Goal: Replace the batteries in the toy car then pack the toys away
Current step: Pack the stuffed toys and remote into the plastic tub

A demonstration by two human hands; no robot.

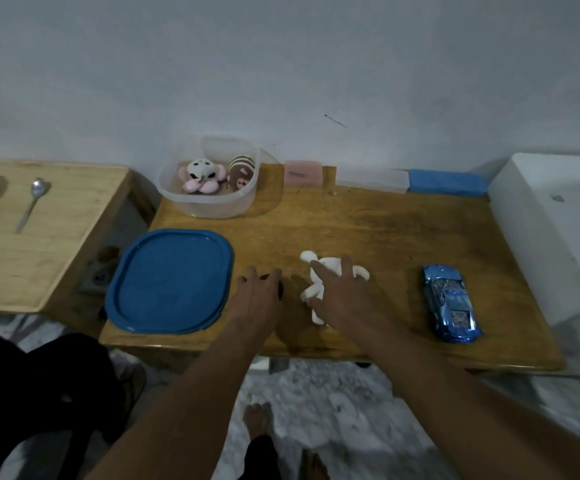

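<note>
A white plush toy (pixel 319 271) lies on the wooden table (pixel 385 237), near its front edge. My right hand (pixel 342 294) rests on top of the toy with its fingers spread, and the thumb lies beside one of the toy's legs. My left hand (pixel 257 296) sits just to the left, fingers extended down onto the table and holding nothing I can make out. The shiny blue toy car (pixel 449 303) stands at the front right, apart from both hands. A clear plastic container (pixel 209 206) at the back holds a pink-and-white plush (pixel 200 176) and a brown striped plush (pixel 242 171).
The container's blue lid (pixel 171 282) lies flat at the front left. Pink (pixel 303 173), white (pixel 371 180) and blue (pixel 446 183) boxes line the wall. A white appliance (pixel 551 237) stands on the right. A spoon (pixel 32 202) lies on a second table to the left.
</note>
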